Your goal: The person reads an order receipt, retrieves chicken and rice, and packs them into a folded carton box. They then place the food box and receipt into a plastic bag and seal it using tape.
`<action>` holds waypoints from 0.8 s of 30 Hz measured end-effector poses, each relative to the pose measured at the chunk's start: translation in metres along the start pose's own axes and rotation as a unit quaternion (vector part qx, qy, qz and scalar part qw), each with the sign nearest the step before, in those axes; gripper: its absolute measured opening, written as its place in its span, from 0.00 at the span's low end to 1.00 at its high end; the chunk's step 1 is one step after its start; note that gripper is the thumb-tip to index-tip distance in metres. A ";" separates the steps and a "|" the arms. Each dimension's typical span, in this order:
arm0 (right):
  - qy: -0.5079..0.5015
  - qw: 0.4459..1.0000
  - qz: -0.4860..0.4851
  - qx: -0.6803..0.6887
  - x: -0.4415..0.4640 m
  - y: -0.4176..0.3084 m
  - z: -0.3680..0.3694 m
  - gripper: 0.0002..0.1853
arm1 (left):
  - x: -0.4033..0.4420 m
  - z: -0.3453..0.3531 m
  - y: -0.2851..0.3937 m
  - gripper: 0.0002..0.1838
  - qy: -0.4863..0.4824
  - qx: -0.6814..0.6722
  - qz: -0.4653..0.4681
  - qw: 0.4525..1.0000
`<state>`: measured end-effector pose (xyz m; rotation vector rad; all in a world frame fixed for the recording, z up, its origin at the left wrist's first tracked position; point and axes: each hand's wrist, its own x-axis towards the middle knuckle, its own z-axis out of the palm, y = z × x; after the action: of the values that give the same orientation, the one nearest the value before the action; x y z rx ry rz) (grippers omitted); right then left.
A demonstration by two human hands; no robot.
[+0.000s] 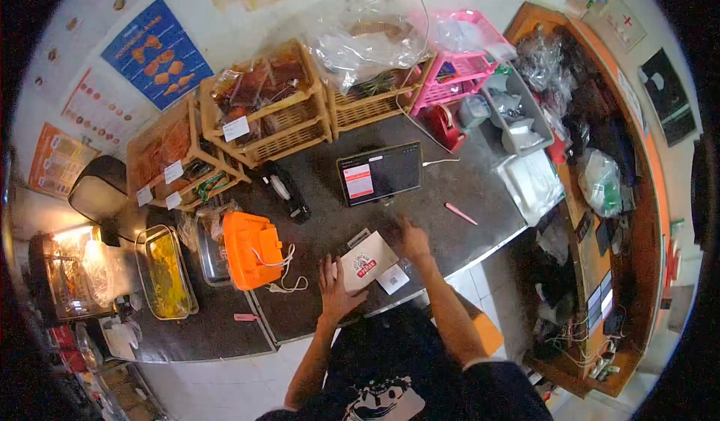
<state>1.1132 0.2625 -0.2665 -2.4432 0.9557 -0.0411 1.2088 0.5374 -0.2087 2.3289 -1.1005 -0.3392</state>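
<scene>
A white paper box (369, 262) with a dark printed emblem and a red label lies at the front edge of the dark counter. My left hand (339, 289) grips its left side, fingers along the edge and thumb near the front corner. Just beyond the box's upper right side, my right hand (412, 241) reaches over the counter with its fingers extended and slightly blurred; nothing shows in them. A small white card (393, 278) with a square code sits by the box's lower right corner. Behind both hands stands a tablet (381, 173) with a lit screen.
Left of my hands are an orange appliance (251, 250) with a white cord and a glass dish (166, 271) of yellow food. A black tape dispenser (285, 192) and wooden racks (262, 113) stand behind. A pink pen-like item (460, 214) and plastic bags (529, 184) lie right.
</scene>
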 end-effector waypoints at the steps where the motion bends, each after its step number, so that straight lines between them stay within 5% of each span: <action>1: -0.061 0.998 -0.020 -0.001 0.015 -0.023 -0.012 0.38 | -0.004 0.000 -0.005 0.63 -0.006 0.003 0.001 1.000; 2: -0.120 0.992 -0.042 -0.004 0.028 -0.043 -0.021 0.43 | -0.016 0.001 -0.011 0.63 0.011 -0.007 -0.013 1.000; 6: -0.069 0.994 -0.071 -0.037 0.063 -0.053 0.003 0.46 | -0.060 -0.008 -0.017 0.62 0.046 0.000 -0.074 0.996; 11: -0.179 0.978 -0.057 -0.091 0.072 -0.057 -0.014 0.49 | -0.094 -0.002 -0.003 0.61 0.067 -0.014 -0.148 0.987; 16: -0.229 0.972 -0.045 0.004 0.079 -0.036 -0.017 0.52 | -0.127 0.065 -0.014 0.63 0.144 -0.014 -0.114 0.983; 17: -0.196 0.975 -0.103 0.018 0.074 -0.030 -0.041 0.49 | -0.104 0.048 0.027 0.61 0.121 -0.049 -0.183 0.974; 18: -0.244 0.966 -0.070 0.057 0.079 -0.026 -0.063 0.47 | -0.105 0.055 0.034 0.57 0.109 0.024 -0.132 0.985; 19: -0.117 0.982 -0.111 0.096 0.075 -0.003 -0.046 0.43 | -0.107 0.068 0.041 0.52 0.177 0.004 -0.099 0.979; 20: -0.112 0.983 -0.107 0.095 0.077 0.020 -0.070 0.43 | -0.098 0.065 0.070 0.50 0.164 -0.079 -0.207 0.961; 22: 0.016 0.970 -0.147 0.194 0.066 0.077 -0.124 0.36 | -0.102 0.086 0.087 0.49 0.197 0.008 -0.197 0.960; 24: 0.117 0.979 -0.119 0.113 0.056 0.173 -0.189 0.24 | -0.098 0.107 0.125 0.47 0.187 0.070 -0.219 0.955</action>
<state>1.0077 0.0335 -0.1923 -2.3588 0.7018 -0.5040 1.0203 0.5088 -0.2257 2.6103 -0.4332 0.0307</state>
